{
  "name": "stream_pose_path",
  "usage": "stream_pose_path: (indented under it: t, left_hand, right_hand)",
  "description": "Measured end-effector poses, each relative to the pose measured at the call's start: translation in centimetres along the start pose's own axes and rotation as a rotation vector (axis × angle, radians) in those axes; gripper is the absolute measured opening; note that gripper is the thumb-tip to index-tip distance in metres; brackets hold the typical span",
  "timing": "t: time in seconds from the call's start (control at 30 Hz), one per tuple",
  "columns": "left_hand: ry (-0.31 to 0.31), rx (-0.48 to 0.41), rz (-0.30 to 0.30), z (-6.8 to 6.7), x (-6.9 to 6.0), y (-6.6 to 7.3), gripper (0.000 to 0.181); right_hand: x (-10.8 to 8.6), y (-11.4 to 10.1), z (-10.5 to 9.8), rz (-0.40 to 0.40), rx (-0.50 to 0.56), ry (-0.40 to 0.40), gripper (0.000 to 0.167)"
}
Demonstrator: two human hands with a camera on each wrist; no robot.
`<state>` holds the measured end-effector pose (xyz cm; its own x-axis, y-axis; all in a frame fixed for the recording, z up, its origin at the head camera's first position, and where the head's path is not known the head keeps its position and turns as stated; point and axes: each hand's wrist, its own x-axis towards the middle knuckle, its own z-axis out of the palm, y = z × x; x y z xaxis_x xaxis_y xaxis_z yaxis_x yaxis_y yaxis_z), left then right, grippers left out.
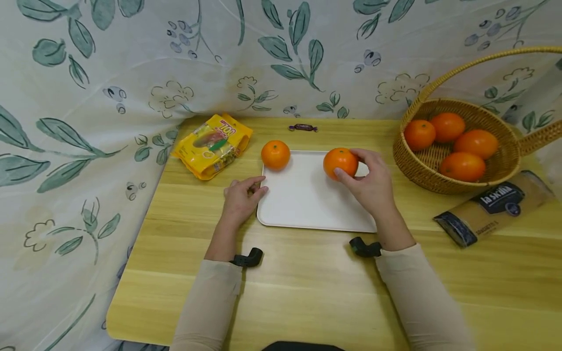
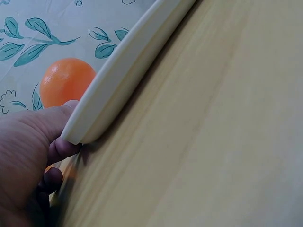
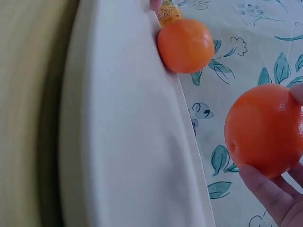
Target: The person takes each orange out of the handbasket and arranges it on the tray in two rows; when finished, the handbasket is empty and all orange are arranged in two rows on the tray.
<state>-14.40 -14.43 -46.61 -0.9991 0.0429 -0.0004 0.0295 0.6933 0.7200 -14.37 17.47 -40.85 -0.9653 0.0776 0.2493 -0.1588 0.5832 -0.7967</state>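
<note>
A white rectangular tray (image 1: 303, 200) lies on the wooden table, with one orange (image 1: 275, 155) at its far left corner. My right hand (image 1: 375, 185) grips a second orange (image 1: 339, 164) over the tray's far right part; in the right wrist view that held orange (image 3: 262, 130) appears apart from the tray surface. At the tray's left edge is my left hand (image 1: 239, 201). The left wrist view has its thumb over the tray rim (image 2: 111, 78) and fingers beneath, pinching the corner.
A wicker basket (image 1: 421, 173) holding several oranges stands at the right. Beside it lies a spaghetti packet (image 1: 496, 207). Back left is a yellow candy bag (image 1: 213, 146), and a small wrapped candy (image 1: 303, 127) lies behind the tray. Patterned cloth (image 1: 246, 58) hangs behind the table.
</note>
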Motion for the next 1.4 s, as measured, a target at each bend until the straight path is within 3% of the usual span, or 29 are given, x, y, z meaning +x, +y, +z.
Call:
stream_pose_path:
  t: [0.23,0.43,0.7,0.87,1.4]
  left_hand:
    - [0.004,-0.002,0.004,0.1,0.1,-0.2,0.035]
    - [0.004,-0.006,0.011,0.3,0.2,-0.3,0.035]
    - [0.002,-0.012,-0.003,0.4,0.1,-0.3,0.034]
    - [0.002,-0.007,-0.002,0.3,0.0,-0.2,0.035]
    - [-0.002,-0.015,-0.006,0.0,0.0,-0.1,0.035]
  right_hand:
    - [1.0,-0.8,3.2,0.121,0.084,0.107,0.059]
    - [1.4,-0.1,5.5,0.186,0.156,0.173,0.059]
    - [0.9,0.9,7.2,0.211,0.212,0.172,0.058]
    - [0.9,1.1,7.6,0.202,0.244,0.133,0.059]
    - [1.2,1.1,7.9,0.177,0.224,0.058,0.059]
